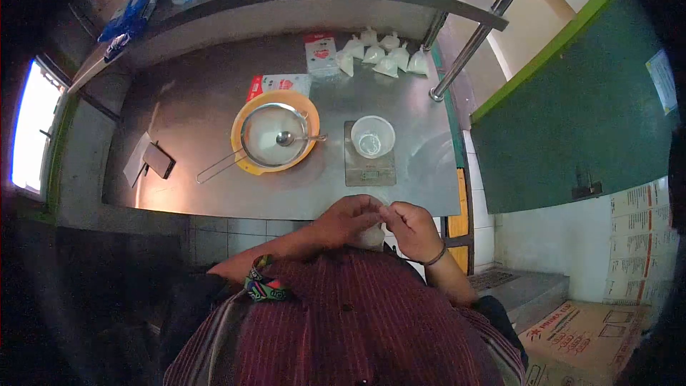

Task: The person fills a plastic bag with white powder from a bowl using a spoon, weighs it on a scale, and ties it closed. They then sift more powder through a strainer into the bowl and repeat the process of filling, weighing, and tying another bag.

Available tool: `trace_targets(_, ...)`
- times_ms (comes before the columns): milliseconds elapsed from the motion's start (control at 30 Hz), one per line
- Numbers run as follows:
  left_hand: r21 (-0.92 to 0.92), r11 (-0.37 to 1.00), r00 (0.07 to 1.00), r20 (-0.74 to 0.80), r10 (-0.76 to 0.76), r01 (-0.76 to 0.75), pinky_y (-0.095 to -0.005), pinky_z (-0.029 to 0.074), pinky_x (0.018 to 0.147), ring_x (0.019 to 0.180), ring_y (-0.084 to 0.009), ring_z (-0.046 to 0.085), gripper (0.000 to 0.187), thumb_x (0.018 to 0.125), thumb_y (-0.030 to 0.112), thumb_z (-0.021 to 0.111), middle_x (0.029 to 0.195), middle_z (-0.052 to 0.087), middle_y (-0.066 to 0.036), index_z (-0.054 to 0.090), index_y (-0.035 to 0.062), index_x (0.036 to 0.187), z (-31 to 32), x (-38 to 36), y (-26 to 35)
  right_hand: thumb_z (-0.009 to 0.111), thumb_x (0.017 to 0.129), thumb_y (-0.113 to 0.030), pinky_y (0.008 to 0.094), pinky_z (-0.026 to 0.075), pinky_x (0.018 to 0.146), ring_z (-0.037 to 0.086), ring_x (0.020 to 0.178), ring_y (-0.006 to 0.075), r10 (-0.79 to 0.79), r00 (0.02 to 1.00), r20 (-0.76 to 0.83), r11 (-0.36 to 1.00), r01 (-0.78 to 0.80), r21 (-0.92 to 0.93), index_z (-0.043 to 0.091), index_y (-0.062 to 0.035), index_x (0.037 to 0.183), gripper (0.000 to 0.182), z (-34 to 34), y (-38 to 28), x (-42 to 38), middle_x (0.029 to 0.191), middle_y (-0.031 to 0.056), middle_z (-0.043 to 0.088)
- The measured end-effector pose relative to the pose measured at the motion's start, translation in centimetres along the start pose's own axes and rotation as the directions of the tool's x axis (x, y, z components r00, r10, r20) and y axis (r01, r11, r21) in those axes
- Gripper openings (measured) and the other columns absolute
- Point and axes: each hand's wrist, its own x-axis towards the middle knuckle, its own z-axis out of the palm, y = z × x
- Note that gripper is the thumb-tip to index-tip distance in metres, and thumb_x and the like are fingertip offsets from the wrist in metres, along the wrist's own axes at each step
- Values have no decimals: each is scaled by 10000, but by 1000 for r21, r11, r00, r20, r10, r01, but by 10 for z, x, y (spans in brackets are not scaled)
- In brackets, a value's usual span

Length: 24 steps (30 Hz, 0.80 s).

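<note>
- Head view, lower centre of the frame: the left hand (348, 218) and the right hand (409, 227) meet close to the person's chest, fingers pinched together on a small white bag (371, 234), apparently working its neck; most of the bag is hidden behind the fingers, so whether it is knotted cannot be told.
- Just above the hands, a clear plastic cup (373, 136) stands on a flat scale (369, 168), seemingly so that each portion can be weighed within easy reach; the scale's display is too small to read.
- To the left of the scale, a metal sieve (271, 136) rests in an orange basin (246, 161) with a spoon (291, 139) lying in it, its long handle pointing toward the lower left.
- At upper centre, a cluster of filled bags (382, 53) sits at the back of the steel counter (193, 107), beside a white carton (321, 53) and a red-and-white packet (275, 83), out of the way of the working area.
- At left, a dark phone (158, 160) lies on the counter; the frame's corners are dark and the shelf above is cut off.
</note>
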Motion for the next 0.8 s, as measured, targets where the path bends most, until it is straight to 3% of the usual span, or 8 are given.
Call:
trace_targets(33,2,1000,1000,3,-1,1,-337,509,848,940,-170,648,247,987,200,577,1023,685,-84,618,0,1127,1,-1,3,550,1022,-262,302,422,570,473,608,101,1,1000,-4,1000,-1,1,607,1,793,354,-3,-6,0,627,34,521)
trace_targets(100,465,880,992,-19,123,-100,-402,505,861,955,-288,668,299,975,275,580,1032,691,-150,642,14,1109,2,-5,12,561,1008,-253,368,469,607,607,633,251,42,999,-28,999,-42,-31,643,7,849,316,-6,-12,-1,716,192,614)
trace_targets(200,630,762,988,126,87,-147,-443,499,892,1026,-365,636,290,987,259,562,1085,678,-199,653,27,1135,0,-2,19,571,1000,-231,368,473,606,616,633,253,39,999,-18,999,-40,-27,654,9,840,300,-6,-7,-2,714,189,624)
trace_targets(433,629,734,966,156,204,-256,-453,514,838,949,-402,648,285,988,276,559,1079,677,-210,666,47,1120,0,-12,16,569,1017,-242,286,388,541,434,613,74,243,969,32,915,-240,326,595,4,741,370,8,13,-7,626,-18,497)
trace_targets(533,631,764,990,55,128,-133,-449,518,830,931,-359,668,291,984,274,576,1032,684,-190,659,27,1112,-2,-11,12,569,1019,-237,275,391,568,436,643,77,24,999,-38,958,-12,288,599,2,792,331,9,27,3,677,-20,513)
trace_targets(633,499,865,988,-103,119,-52,-402,523,778,847,-296,676,302,977,303,587,943,702,-146,672,27,1066,-12,-1,2,604,999,-216,269,464,661,536,744,85,7,972,-236,944,72,322,607,6,937,230,8,24,16,803,8,604)
trace_targets(700,-144,990,956,-290,-39,-4,-313,506,706,798,-163,651,295,1001,314,576,875,682,-47,667,36,1039,-14,5,7,636,977,-196,281,490,729,577,821,96,38,985,-171,884,47,465,600,3,1028,208,15,22,19,875,28,637)
trace_targets(800,-440,897,931,-343,-120,-46,-253,482,674,785,-84,606,265,1015,296,570,860,639,7,650,43,1021,-9,4,31,696,931,-156,302,527,825,639,933,125,33,999,-37,896,-14,444,576,-6,1182,316,17,19,24,1002,63,679)
